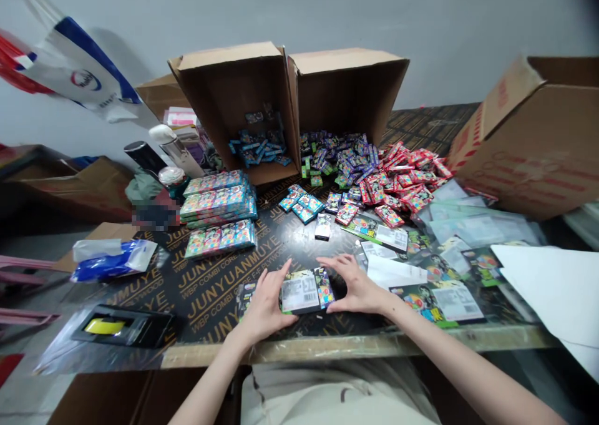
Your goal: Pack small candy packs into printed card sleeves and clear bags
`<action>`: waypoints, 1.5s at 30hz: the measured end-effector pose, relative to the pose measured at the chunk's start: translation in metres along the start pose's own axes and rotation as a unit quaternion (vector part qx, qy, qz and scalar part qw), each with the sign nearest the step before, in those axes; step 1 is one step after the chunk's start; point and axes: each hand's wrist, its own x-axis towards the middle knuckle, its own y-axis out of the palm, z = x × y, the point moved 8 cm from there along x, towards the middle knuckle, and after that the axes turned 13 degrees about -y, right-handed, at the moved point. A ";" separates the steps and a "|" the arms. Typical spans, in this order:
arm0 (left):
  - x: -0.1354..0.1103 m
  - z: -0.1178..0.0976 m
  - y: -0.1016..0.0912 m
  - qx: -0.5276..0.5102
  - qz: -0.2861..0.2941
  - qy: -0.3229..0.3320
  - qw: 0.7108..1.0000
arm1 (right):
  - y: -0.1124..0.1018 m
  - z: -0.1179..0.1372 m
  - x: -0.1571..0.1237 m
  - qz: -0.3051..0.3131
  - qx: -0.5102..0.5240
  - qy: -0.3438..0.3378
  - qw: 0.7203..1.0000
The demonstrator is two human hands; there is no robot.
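Observation:
A flat black printed pack [299, 291] with colourful pictures and a pale barcode label lies near the table's front edge. My left hand [264, 303] lies across its left part, thumb at the lower edge and fingers toward the far edge. My right hand [359, 286] curves round the right end, its thumb at the near corner and its fingers at the far side. Both hands hold the pack between thumb and fingers. Just beyond stands a small pale-faced box [322, 226], close to small blue boxes [306, 208] and a red box [347, 214].
Two open cartons [290, 113] stand at the back, with purple-green boxes [346, 156] and red boxes [407, 175] heaped in front. Wrapped stacks [219, 238] sit at left. Printed cards [449, 301], clear sleeves [472, 219] and white paper [547, 288] lie at right.

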 end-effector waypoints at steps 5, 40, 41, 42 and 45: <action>0.009 0.000 -0.012 -0.027 -0.051 -0.032 0.998 | -0.015 -0.001 -0.001 -0.084 -0.036 0.045 0.995; 0.041 -0.022 0.018 -0.583 0.046 -0.245 0.773 | -0.037 -0.001 0.028 -0.085 -0.057 0.053 0.993; 0.042 -0.019 0.016 -0.600 0.032 -0.258 0.756 | -0.036 0.001 0.025 -0.074 -0.057 0.070 0.993; 0.043 -0.014 0.013 -0.610 0.014 -0.267 0.746 | -0.034 0.002 0.021 -0.060 -0.049 0.085 0.993; 0.041 -0.004 0.004 -0.627 0.007 -0.276 0.729 | -0.033 0.007 0.010 -0.030 0.003 0.089 0.996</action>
